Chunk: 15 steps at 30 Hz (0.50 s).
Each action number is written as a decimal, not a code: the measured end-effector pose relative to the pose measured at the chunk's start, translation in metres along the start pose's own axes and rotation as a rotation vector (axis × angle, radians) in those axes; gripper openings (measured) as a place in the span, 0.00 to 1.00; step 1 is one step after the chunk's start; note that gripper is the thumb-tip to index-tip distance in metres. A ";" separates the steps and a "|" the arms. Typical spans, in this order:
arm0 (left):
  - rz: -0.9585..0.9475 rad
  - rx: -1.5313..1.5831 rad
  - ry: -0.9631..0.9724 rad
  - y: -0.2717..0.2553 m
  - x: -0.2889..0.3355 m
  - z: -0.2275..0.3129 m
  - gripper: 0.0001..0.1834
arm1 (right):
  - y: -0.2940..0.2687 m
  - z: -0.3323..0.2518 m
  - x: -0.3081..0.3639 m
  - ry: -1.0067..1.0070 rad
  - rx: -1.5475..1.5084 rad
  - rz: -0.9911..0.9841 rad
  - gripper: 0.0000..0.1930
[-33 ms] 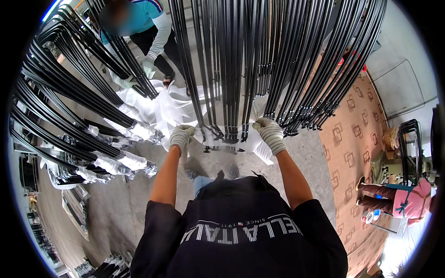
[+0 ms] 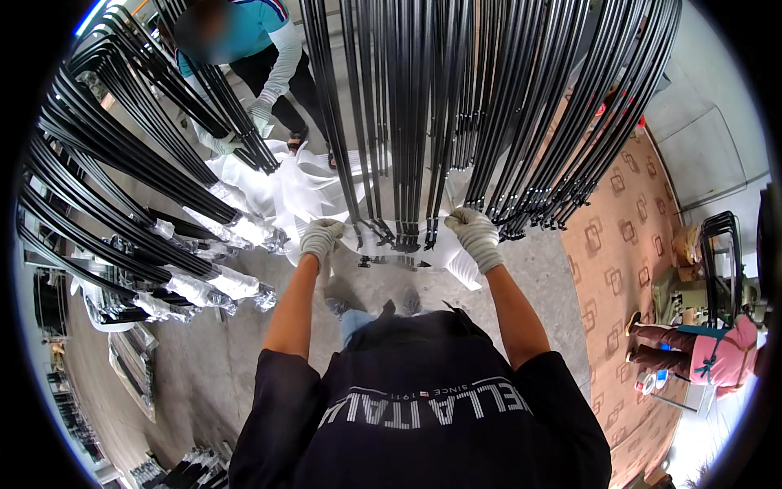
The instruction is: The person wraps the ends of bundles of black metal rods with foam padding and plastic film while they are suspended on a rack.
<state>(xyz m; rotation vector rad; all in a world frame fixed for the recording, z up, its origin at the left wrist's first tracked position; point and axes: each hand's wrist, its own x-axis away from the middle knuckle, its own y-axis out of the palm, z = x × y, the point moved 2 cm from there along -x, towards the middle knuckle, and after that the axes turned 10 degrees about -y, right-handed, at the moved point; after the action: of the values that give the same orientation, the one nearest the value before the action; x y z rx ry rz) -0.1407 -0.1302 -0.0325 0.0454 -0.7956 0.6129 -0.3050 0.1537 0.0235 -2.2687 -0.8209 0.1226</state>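
The left hand [image 2: 322, 236] and right hand [image 2: 474, 236] curl closed, pinching opposite edges of a white sheet [image 2: 446, 255]. Black tubes [image 2: 411, 163] end between them

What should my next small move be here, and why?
Perhaps raise the white sheet slightly, both hands together, toward the lower ends of the middle black rods. Your left hand and right hand seem to pinch it on either side of those ends, which look bare, while bent rods on the left have whitish wrapping at their ends.
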 end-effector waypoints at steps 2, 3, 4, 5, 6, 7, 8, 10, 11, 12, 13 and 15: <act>0.031 -0.033 0.012 0.000 -0.008 -0.002 0.10 | 0.005 0.002 -0.001 -0.009 -0.035 0.013 0.14; 0.044 -0.050 0.017 0.000 -0.013 -0.003 0.11 | 0.007 0.005 -0.002 -0.003 -0.048 0.010 0.14; 0.007 -0.069 0.058 -0.006 -0.017 -0.001 0.11 | 0.009 0.009 -0.004 0.002 -0.062 0.007 0.14; -0.005 -0.065 0.051 -0.001 -0.015 0.002 0.11 | 0.008 0.013 -0.003 0.023 -0.068 0.003 0.14; -0.017 -0.070 0.050 0.003 -0.009 0.007 0.11 | 0.007 0.014 -0.004 0.033 -0.034 0.020 0.13; -0.028 -0.075 0.049 0.006 -0.004 0.010 0.11 | 0.007 0.017 -0.004 0.042 -0.044 0.025 0.14; -0.044 -0.062 0.089 0.005 -0.002 0.011 0.10 | 0.009 0.018 -0.004 0.045 -0.060 0.027 0.14; -0.077 -0.036 0.170 0.004 0.000 0.011 0.08 | 0.012 0.019 -0.005 0.066 -0.116 0.015 0.14; -0.069 -0.044 0.161 0.005 0.007 0.016 0.07 | 0.013 0.019 -0.006 0.085 -0.159 0.000 0.14; -0.066 -0.052 0.152 0.010 0.015 0.022 0.07 | 0.014 0.021 -0.004 0.108 -0.198 -0.012 0.13; -0.063 -0.059 0.142 0.014 0.019 0.025 0.07 | 0.016 0.023 -0.003 0.131 -0.238 -0.024 0.13; -0.078 -0.031 0.117 0.015 0.022 0.027 0.08 | 0.021 0.024 -0.001 0.150 -0.389 0.004 0.12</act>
<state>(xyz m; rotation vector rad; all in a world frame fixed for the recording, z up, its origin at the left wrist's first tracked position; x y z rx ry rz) -0.1547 -0.1135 -0.0015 0.0124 -0.6868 0.5248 -0.3020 0.1561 -0.0083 -2.6022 -0.8145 -0.2218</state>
